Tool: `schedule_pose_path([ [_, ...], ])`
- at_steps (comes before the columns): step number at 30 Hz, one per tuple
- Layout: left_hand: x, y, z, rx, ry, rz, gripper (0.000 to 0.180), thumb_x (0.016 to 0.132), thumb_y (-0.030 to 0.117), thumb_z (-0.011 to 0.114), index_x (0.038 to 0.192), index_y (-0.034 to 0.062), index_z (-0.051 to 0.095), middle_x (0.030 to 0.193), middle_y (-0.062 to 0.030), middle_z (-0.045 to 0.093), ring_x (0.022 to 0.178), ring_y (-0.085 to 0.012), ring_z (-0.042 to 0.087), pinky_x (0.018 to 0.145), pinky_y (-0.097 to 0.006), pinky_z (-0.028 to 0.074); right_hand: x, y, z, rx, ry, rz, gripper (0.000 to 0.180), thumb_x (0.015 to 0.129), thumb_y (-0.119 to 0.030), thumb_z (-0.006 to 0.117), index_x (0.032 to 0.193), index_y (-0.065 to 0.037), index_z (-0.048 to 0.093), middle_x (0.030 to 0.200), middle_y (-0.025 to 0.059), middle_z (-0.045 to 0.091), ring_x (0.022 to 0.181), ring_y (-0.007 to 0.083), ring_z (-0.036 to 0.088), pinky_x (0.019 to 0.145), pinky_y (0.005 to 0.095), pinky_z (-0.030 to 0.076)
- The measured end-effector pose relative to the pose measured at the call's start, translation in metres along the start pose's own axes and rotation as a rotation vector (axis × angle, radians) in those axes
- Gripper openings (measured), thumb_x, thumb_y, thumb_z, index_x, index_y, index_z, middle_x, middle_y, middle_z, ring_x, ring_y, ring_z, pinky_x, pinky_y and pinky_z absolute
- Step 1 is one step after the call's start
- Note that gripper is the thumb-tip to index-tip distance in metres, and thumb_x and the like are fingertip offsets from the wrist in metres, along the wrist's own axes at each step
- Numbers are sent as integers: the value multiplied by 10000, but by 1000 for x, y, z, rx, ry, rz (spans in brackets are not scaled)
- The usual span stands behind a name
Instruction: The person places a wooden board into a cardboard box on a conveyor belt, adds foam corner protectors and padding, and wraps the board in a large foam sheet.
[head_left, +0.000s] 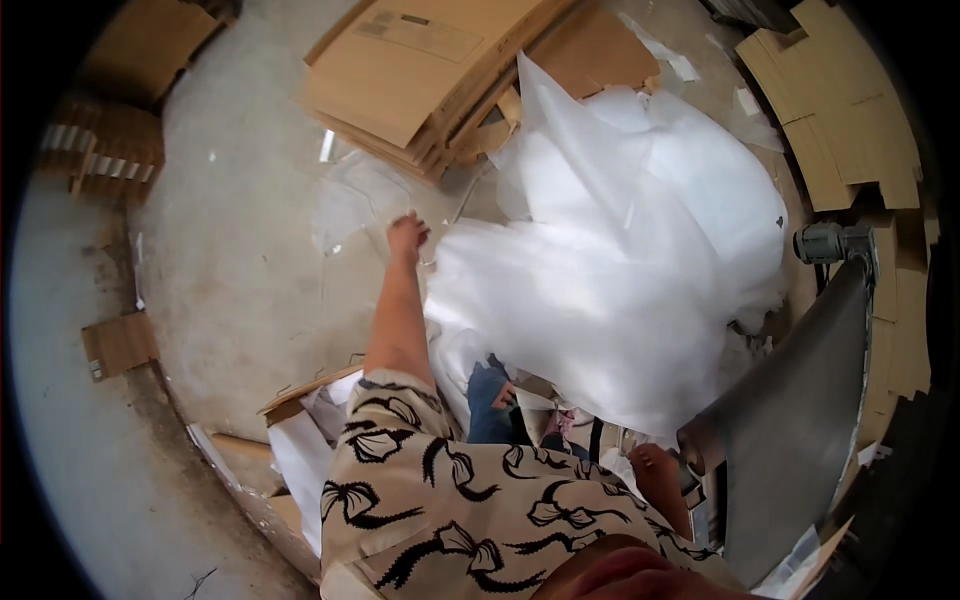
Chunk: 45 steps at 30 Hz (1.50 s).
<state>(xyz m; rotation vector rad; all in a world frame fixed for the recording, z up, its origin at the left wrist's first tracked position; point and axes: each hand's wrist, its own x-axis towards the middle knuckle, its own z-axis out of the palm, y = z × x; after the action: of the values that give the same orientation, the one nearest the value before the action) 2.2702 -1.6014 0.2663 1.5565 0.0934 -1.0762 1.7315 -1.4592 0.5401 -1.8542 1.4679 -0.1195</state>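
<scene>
The person's left hand [405,238] reaches out ahead over the concrete floor [250,250], arm nearly straight, fingers bent inward in a loose curl. Whether it pinches anything is hard to tell, since the fingers are small and soft in this view. The big heap of translucent white foam sheeting [600,290] lies immediately to the right of that hand, its left edge just beside the fingers, and spreads from there across the middle and right of the work area in broad, billowing folds.

The right hand [655,465] is low on the right, close to the body, near the lower edge of the sheeting; its fingers look bent, but I cannot tell whether they hold anything. Next to it on the right rises a long grey panel [790,420] with a grey metal fitting [835,243] at its upper end.

Beyond the left hand, a stack of flattened cardboard cartons [420,70] lies at an angle, with part of the sheeting against its right side. A thin, clear plastic film [350,205] lies on the floor near the left hand, between it and the stack. More tan cardboard [840,120] lines the far right
</scene>
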Motion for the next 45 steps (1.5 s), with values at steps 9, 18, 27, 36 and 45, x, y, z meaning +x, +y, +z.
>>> schedule_pose_path([
  [9, 169, 65, 26, -31, 154, 82, 352, 807, 242, 581, 976, -41, 460, 794, -121, 548, 567, -196, 535, 458, -269, 451, 50, -40, 26, -167, -205, 139, 106, 793, -81, 586, 853, 6, 575, 696, 106, 596, 616, 159, 574, 563, 268, 457],
  [18, 190, 58, 73, -336, -63, -26, 330, 858, 308, 512, 960, -4, 481, 815, -140, 606, 605, -210, 567, 503, -282, 476, 69, -44, 40, -166, -164, 179, 118, 788, -104, 592, 849, -5, 574, 712, 113, 606, 595, 160, 583, 531, 261, 458],
  [27, 167, 66, 81, -262, -47, 46, 213, 838, 192, 537, 660, 79, 508, 526, 5, 471, 406, -80, 419, 349, -185, 319, 86, -57, 57, -72, -112, 372, 111, 783, -144, 557, 798, -38, 586, 793, 113, 591, 763, 287, 568, 672, 357, 457],
  [36, -66, 30, 146, -306, -511, -27, 210, 851, 180, 488, 674, 71, 519, 441, 45, 307, 366, -65, 275, 350, -228, 200, 222, -79, 115, 1475, -233, 490, 316, 860, -149, 496, 1166, -77, 461, 1079, 73, 531, 964, 185, 517, 815, 314, 409],
  [45, -325, -12, 181, -342, -672, -729, 249, 849, 277, 538, 881, 30, 513, 506, 6, 389, 401, -100, 330, 383, -220, 266, 189, -92, 186, 1492, -225, 208, 568, 875, -256, 468, 1353, -193, 169, 1346, 55, 247, 1179, 253, 339, 901, 387, 359],
])
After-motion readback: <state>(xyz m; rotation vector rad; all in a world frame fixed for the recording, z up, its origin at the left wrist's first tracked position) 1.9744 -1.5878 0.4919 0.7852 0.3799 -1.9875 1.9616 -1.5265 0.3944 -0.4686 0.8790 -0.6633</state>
